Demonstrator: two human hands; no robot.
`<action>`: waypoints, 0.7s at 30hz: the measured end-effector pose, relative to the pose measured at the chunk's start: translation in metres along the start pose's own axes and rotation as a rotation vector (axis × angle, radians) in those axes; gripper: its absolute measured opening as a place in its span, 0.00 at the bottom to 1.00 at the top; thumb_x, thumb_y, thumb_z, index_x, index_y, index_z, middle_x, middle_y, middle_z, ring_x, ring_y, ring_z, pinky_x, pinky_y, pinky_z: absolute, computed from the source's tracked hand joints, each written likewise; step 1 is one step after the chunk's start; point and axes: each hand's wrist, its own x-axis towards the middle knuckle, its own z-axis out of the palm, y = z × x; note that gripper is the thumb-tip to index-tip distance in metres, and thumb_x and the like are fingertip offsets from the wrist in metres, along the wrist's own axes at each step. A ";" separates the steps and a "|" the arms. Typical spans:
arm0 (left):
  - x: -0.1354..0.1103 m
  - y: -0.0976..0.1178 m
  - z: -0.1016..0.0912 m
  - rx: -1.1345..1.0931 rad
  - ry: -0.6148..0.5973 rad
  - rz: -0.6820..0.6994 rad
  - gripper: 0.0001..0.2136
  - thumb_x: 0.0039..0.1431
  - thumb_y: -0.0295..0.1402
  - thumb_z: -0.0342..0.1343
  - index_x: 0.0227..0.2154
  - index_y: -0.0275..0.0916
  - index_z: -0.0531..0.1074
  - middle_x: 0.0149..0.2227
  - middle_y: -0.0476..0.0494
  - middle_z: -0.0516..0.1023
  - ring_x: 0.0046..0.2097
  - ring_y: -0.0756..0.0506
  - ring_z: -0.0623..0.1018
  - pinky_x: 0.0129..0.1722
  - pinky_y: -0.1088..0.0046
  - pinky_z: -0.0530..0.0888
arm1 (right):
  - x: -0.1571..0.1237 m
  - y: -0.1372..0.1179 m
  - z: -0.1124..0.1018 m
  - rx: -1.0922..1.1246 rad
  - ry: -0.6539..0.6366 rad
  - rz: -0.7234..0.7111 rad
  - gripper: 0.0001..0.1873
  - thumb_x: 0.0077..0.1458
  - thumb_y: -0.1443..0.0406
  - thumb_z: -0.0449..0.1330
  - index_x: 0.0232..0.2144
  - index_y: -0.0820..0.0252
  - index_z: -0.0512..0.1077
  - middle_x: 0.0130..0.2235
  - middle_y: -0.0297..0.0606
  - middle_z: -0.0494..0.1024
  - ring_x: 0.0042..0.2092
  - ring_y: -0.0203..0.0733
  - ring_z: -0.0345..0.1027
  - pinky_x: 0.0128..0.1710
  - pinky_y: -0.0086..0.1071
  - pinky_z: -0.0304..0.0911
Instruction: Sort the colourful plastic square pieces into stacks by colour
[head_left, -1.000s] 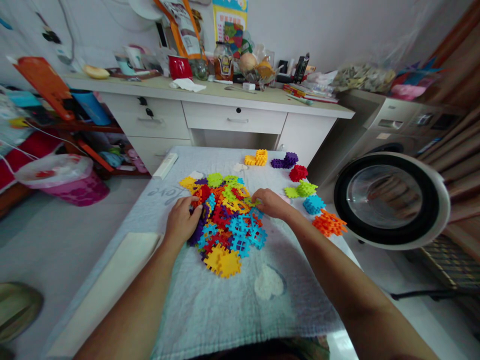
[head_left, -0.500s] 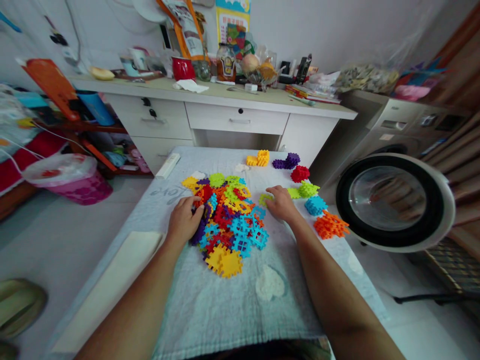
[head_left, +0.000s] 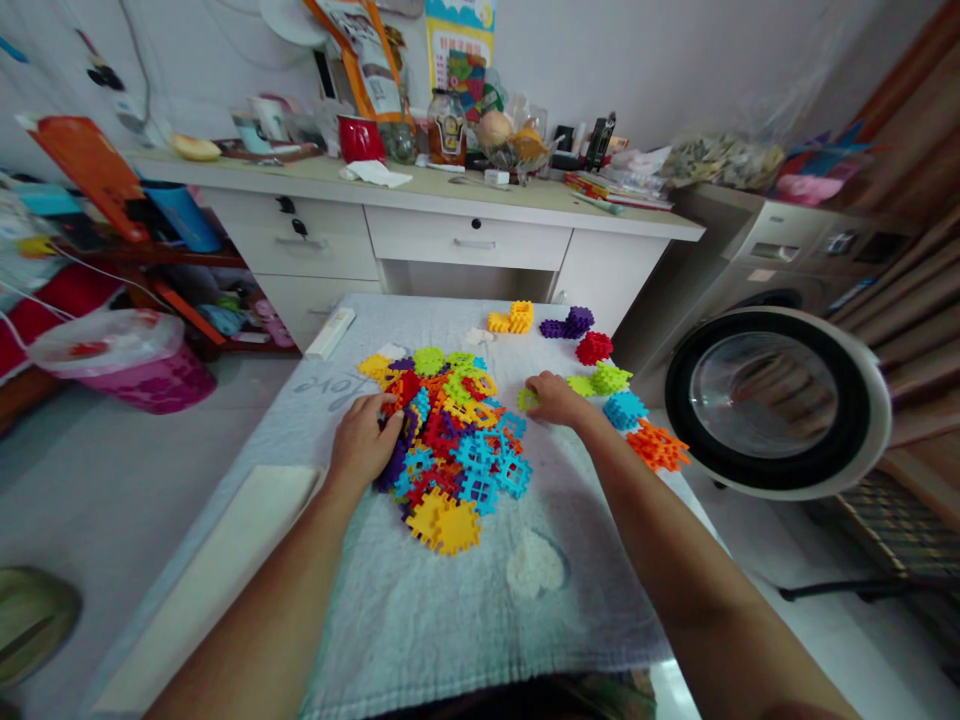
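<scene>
A heap of flat plastic snowflake tiles (head_left: 450,440) in many colours lies on a pale blue towel (head_left: 450,600) over a small table. My left hand (head_left: 365,440) rests curled on the heap's left edge, fingers on purple and red tiles. My right hand (head_left: 553,398) sits just right of the heap, fingers pinched on a light green tile (head_left: 527,399). Sorted little clusters lie to the right: yellow (head_left: 512,318), purple (head_left: 568,323), red (head_left: 594,347), green (head_left: 606,380), blue (head_left: 625,409) and orange (head_left: 658,446).
A white desk with drawers (head_left: 465,235), crowded with jars and clutter, stands behind the table. A washing machine with its round door (head_left: 776,400) open is at the right. A pink bin (head_left: 127,360) sits on the floor at left.
My right hand left the heap's right edge and moved right with a light green tile pinched in its fingers, nearer the green cluster. My left hand has stayed on the heap.
</scene>
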 end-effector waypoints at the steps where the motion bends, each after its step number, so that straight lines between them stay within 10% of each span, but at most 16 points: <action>1: 0.000 0.000 0.000 0.000 -0.001 -0.002 0.17 0.60 0.43 0.48 0.44 0.39 0.73 0.48 0.37 0.76 0.52 0.37 0.75 0.56 0.56 0.71 | 0.001 0.003 -0.004 -0.017 -0.016 -0.008 0.26 0.52 0.62 0.65 0.54 0.63 0.72 0.53 0.52 0.74 0.51 0.52 0.70 0.49 0.36 0.63; 10: 0.001 0.001 -0.001 0.006 -0.013 -0.010 0.17 0.60 0.42 0.47 0.44 0.39 0.73 0.48 0.36 0.76 0.53 0.37 0.74 0.57 0.56 0.70 | -0.009 0.065 -0.041 -0.203 -0.008 0.108 0.28 0.52 0.70 0.63 0.57 0.58 0.71 0.58 0.50 0.71 0.57 0.58 0.64 0.49 0.41 0.63; 21: 0.000 0.002 -0.003 0.011 -0.031 -0.016 0.16 0.60 0.42 0.48 0.44 0.40 0.73 0.48 0.37 0.76 0.54 0.37 0.74 0.57 0.57 0.70 | -0.010 0.078 -0.031 -0.273 -0.076 0.127 0.19 0.58 0.68 0.58 0.52 0.58 0.75 0.56 0.51 0.73 0.56 0.62 0.64 0.48 0.47 0.61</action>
